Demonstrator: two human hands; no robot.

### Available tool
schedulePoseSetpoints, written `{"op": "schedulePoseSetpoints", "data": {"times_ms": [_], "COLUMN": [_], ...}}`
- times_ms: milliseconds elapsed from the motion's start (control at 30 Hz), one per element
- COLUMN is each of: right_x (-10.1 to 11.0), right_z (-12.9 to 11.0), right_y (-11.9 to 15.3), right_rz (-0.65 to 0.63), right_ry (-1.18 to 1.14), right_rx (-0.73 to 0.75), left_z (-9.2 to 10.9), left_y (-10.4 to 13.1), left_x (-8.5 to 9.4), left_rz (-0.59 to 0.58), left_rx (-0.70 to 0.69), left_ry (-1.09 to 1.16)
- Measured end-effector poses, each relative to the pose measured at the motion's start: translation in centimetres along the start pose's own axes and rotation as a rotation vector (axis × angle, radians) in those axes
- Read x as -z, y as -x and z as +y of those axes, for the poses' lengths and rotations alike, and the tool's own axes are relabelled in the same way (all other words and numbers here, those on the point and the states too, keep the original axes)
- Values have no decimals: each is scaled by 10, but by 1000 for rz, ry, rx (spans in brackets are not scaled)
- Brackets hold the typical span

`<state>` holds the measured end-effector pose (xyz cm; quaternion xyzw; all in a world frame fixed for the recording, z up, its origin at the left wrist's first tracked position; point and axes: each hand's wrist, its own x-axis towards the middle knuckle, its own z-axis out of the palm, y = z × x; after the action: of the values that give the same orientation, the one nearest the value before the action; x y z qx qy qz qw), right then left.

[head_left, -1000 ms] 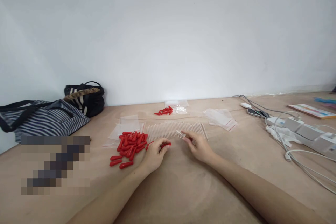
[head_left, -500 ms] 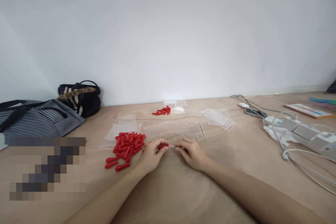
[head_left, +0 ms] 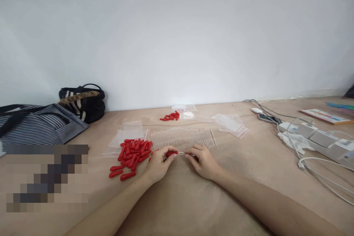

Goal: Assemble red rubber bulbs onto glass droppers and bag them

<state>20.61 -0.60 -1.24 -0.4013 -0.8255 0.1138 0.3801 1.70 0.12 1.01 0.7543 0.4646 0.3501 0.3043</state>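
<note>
Pinched in my left hand (head_left: pixel 160 163) is a red rubber bulb (head_left: pixel 172 153), its narrow end pointing right. My right hand (head_left: pixel 203 162) grips a thin clear tube (head_left: pixel 181 153), which spans the short gap between my fingertips and meets the bulb. Just beyond both hands lies a long row of thin clear tubes (head_left: pixel 182 137), side by side. A heap of red bulbs (head_left: pixel 134 152) sits to the left of my left hand. Whether the tube is inside the bulb is too small to tell.
Small red pieces (head_left: pixel 170 116) lie by a clear bag (head_left: pixel 186 114) near the wall. Plastic bags (head_left: pixel 231 123) are behind right, others (head_left: pixel 132 129) behind left. A power strip (head_left: pixel 323 136) with cables is at right. A striped bag (head_left: pixel 47 123) and black bag (head_left: pixel 92 107) stand left.
The view has shifted very slightly, so things at the left appear a little further left. Both hands keep their grip in nearly the same place.
</note>
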Motion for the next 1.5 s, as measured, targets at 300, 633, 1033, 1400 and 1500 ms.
{"op": "schedulePoseSetpoints", "data": {"times_ms": [300,633,1033,1400,1500], "right_x": [-2,2,5,0,-1], "right_z": [-4,1,1,5,5], "right_y": [2,1,2,0,-2], "right_rz": [13,-45,-83,-100,-111], "right_ry": [21,108,93,96,78], "right_rx": [24,131,184,207,206], "left_z": [-11,-8,-8,1,3], "left_y": [3,4,6,4,4], "left_x": [-5,-6,-7,-7,-5], "left_rz": [37,56,-11,-47,-66], "left_rx": [-10,29,85,55,50], "left_ry": [78,153,153,68,58]}}
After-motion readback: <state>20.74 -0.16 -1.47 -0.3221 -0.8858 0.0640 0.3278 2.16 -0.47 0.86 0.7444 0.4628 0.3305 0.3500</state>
